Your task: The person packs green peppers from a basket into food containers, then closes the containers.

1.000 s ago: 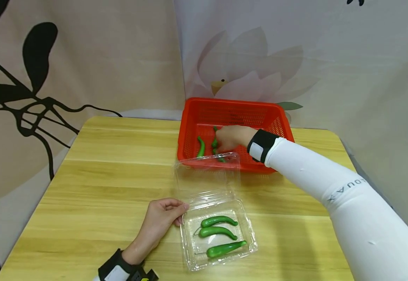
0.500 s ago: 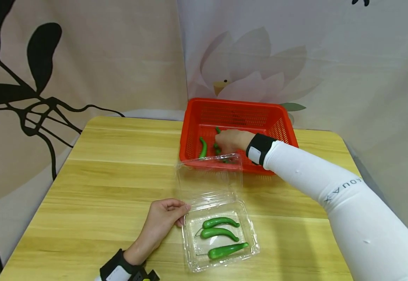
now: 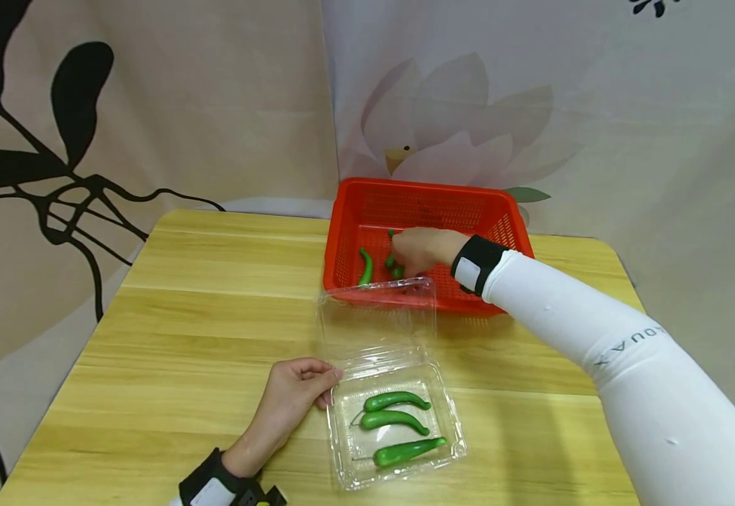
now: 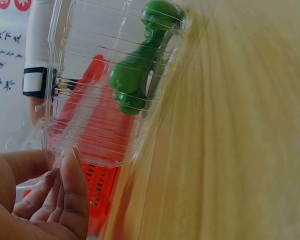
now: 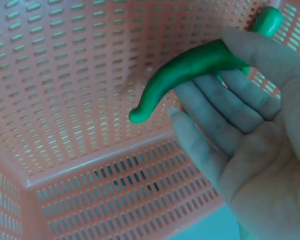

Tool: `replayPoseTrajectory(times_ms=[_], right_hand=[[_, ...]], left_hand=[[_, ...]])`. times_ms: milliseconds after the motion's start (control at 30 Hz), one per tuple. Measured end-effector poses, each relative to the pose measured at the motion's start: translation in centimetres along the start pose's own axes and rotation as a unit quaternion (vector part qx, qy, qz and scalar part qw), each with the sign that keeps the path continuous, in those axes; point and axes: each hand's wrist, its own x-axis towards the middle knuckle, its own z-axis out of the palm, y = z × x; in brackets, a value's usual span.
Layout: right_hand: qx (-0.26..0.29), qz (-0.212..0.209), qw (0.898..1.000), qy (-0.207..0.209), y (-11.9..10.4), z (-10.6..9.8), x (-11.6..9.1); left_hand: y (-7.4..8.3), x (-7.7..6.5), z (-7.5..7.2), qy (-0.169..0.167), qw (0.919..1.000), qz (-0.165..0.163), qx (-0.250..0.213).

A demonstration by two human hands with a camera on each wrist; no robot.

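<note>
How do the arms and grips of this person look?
On the right: a white sleeve with dark lettering and a black wristband with a white patch. The left wristband, similar, carries a dark device with yellow marking. The left grip and right grip wear no gloves.

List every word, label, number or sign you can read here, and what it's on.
"UA X" on the white sleeve; letters before it too unclear.
Dark characters on the white backdrop, left wrist view: too blurred to read.
Red round marks near them: cut off, too blurred to read.
Clear box, red basket: no text visible.
</note>
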Motion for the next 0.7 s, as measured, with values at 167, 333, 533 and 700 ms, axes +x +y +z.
replayPoseTrajectory(times_ms=[167,333,533,700], right_hand=[[0.02,0.011,1.0,0.016,0.7,-0.6,-0.8],[0.04,0.009,0.997,0.058,1.2,-1.0,-1.9],[0.059,-0.001,0.993,0.102,1.6,-1.2,-3.2],[0.07,-0.003,0.988,0.138,1.7,-1.4,-4.5]], left_hand=[[0.0,0.0,0.0,-0.001,1.0,0.002,0.006],[0.0,0.1,-0.1,-0.003,1.0,0.006,0.007],[0.0,0.0,-0.1,-0.002,1.0,0.007,0.002],[0.1,-0.1,-0.1,0.001,1.0,0.008,-0.002]])
